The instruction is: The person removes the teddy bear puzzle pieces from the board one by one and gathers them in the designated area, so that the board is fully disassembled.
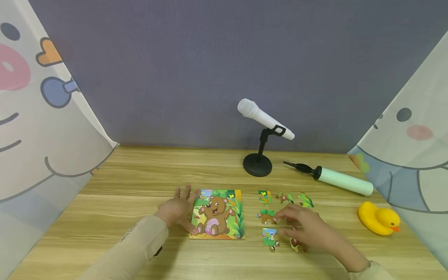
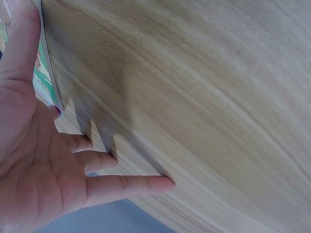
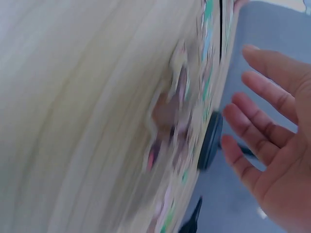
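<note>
**Two hands at a bear puzzle**

Nearest, at the bottom of the head view, come two beige sleeves, and from them the hands reach up the frame onto the wooden table [image 1: 115,182], by far the largest thing here, filling the lower half of the picture.

Just below centre lies the puzzle board [image 1: 217,214], its picture of a brown bear among green leaves. The left hand [image 1: 177,209] lies flat against the board's left edge, fingers spread wide and straight, gripping nothing; the left wrist view shows the thumb along that edge, which reads to me as bracing the board so it cannot slide.

To the right of the board, the loose puzzle pieces [image 1: 270,237] are scattered in rough rows, close enough to pick from without stretching. The right hand [image 1: 303,227] hovers low over the lower ones, fingers relaxed and slightly bent; its own wrist view, though blurred, shows an open palm with nothing pinched.

Further up the frame, right of centre, a white microphone [image 1: 264,118] tilts on its black stand. Right of it lies a pale green hand pump [image 1: 343,181], and at the right edge sits a yellow rubber duck [image 1: 378,218]. All three lie well apart from the hands.
</note>
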Action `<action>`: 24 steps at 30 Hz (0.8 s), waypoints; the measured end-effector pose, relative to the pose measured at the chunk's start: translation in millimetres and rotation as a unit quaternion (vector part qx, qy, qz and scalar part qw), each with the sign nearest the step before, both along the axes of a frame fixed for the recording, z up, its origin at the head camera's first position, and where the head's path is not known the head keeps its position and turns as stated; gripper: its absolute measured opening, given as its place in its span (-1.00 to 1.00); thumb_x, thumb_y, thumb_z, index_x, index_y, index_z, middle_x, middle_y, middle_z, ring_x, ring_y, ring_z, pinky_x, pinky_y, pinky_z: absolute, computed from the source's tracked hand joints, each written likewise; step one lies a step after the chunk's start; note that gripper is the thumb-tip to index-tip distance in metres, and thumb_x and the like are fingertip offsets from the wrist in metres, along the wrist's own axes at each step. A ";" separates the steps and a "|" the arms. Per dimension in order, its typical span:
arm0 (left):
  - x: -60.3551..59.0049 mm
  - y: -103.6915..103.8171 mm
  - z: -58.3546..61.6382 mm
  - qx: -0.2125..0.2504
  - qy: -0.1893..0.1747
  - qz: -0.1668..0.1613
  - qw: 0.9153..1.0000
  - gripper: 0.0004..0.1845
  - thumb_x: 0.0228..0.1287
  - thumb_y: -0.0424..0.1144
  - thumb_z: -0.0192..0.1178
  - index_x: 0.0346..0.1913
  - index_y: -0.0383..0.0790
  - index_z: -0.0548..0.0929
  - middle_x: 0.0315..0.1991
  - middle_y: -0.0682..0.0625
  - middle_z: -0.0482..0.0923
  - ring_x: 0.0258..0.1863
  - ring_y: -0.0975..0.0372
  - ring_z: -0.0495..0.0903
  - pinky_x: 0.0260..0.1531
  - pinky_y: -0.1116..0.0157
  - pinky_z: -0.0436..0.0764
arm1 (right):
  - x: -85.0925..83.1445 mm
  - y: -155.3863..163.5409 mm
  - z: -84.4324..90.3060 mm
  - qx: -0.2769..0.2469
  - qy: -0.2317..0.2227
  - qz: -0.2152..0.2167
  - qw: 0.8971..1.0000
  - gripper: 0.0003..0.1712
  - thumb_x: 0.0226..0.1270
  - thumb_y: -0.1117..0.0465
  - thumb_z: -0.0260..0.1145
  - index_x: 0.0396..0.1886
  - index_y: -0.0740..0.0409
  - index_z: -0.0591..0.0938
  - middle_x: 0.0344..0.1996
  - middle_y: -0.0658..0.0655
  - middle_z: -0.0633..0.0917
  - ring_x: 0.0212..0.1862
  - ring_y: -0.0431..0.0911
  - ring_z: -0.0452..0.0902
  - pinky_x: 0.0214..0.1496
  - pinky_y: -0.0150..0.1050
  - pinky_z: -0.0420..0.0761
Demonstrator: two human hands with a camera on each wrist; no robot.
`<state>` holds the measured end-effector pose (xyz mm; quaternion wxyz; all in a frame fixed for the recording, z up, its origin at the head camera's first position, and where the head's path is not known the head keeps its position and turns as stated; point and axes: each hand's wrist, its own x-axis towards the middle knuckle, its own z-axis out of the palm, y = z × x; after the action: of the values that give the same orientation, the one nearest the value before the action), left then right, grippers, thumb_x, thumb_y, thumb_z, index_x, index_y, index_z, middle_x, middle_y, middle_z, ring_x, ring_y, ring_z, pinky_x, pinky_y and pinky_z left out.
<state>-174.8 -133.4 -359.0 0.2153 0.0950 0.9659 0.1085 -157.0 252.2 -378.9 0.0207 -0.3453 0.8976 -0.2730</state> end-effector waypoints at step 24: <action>-1.3 -1.1 -1.9 -0.011 -0.004 -0.004 1.000 0.37 -0.20 0.10 0.60 0.62 -0.19 -0.03 0.60 -0.40 -0.23 0.53 -0.40 -0.18 -0.08 -0.60 0.33 | 2.5 -138.8 -10.4 -0.038 -0.061 -0.003 0.997 -0.56 0.27 -0.06 0.50 0.07 0.03 0.72 -0.17 -0.08 0.61 -0.25 -0.23 0.50 -0.31 -0.37 0.55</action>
<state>-176.1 -134.5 -360.8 0.2210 0.0959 0.9656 0.0975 -154.5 113.4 -389.3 0.0612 -0.3256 0.8849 -0.3275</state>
